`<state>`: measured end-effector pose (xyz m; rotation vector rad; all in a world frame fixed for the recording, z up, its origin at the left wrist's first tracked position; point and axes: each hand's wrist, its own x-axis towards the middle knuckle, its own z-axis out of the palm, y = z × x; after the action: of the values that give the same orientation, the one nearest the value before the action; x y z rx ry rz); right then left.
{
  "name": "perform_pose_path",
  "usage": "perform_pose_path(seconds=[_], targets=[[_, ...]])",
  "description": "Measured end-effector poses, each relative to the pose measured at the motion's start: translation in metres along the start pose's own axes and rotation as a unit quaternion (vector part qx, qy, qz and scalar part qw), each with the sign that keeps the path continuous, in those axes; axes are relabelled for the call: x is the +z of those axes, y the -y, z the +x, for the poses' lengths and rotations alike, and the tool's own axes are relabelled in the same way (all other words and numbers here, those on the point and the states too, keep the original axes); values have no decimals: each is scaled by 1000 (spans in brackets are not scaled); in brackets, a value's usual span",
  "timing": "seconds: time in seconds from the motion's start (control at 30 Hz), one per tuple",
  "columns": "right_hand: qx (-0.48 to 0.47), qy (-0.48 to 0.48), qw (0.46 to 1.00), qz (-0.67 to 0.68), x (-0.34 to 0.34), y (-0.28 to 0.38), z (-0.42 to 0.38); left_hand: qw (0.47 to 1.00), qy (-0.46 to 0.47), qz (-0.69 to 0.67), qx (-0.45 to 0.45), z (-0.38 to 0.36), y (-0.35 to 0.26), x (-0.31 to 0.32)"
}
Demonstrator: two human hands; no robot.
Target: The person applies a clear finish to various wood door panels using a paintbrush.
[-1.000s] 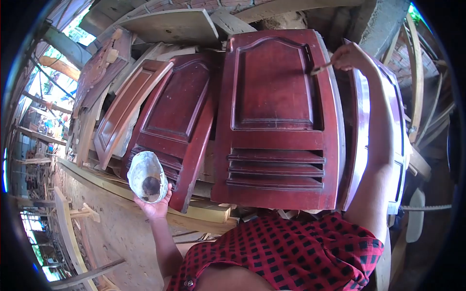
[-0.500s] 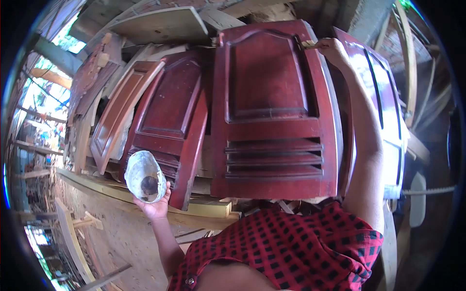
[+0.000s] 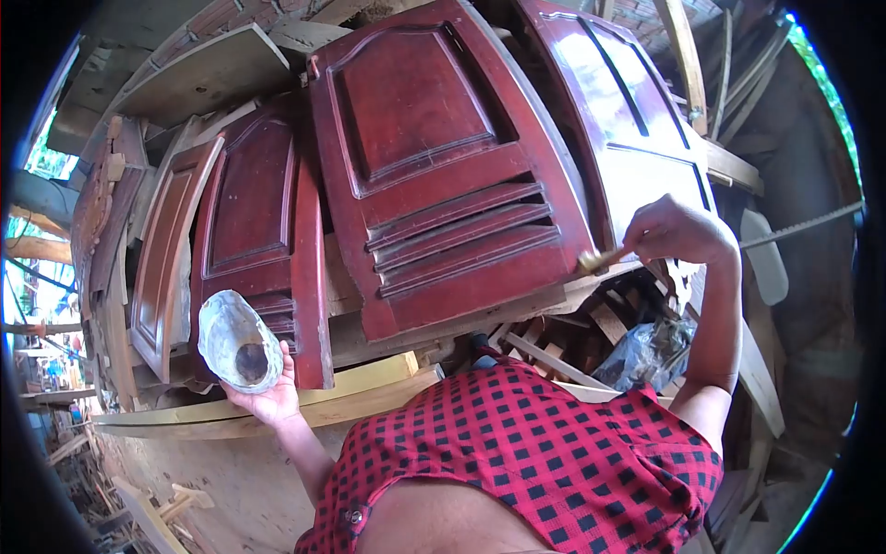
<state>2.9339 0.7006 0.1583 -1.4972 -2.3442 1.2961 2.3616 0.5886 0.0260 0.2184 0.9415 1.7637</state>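
Observation:
At the lower left, my left hand (image 3: pixel 274 397) grips a whitish, rough-rimmed container (image 3: pixel 238 340) with a dark patch inside. My right hand (image 3: pixel 678 231) is closed around the handle of a small brush (image 3: pixel 600 261). The brush bristles are at the lower right corner of a dark red slatted door panel (image 3: pixel 415 111), touching or very close to it. That panel leans upright in front of me. A second dark red panel (image 3: pixel 249 198) stands to its left, behind the container.
A brown panel (image 3: pixel 175 249) leans at the far left. On the right stands a glossy panel (image 3: pixel 600 102) reflecting light. Long yellowish boards (image 3: pixel 360 388) lie below the panels. A clear plastic bag (image 3: pixel 641 354) sits among wood scraps at the lower right.
My right hand has moved down with the brush, from the large panel's upper right edge to its lower right corner. The view has tilted and shifted; my left hand still holds the container.

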Motion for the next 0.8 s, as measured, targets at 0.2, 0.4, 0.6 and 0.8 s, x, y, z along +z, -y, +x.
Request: perform_pose_path(seconds=[0.2,0.4,0.6,0.8], targets=[[108,23,991,74,-14,-1,51,1000,9,-23,-11,-1,-1,-1],[18,-210,971,113,-43,-20,148,1000,6,-23,0,-1,-2,-3],[-4,-355,906,-231,-1,-9,202,999,-2,-42,6,-2,-2,1],[-158,-294,930,-152,71,80,210,998,-16,-50,20,-4,0,0]])
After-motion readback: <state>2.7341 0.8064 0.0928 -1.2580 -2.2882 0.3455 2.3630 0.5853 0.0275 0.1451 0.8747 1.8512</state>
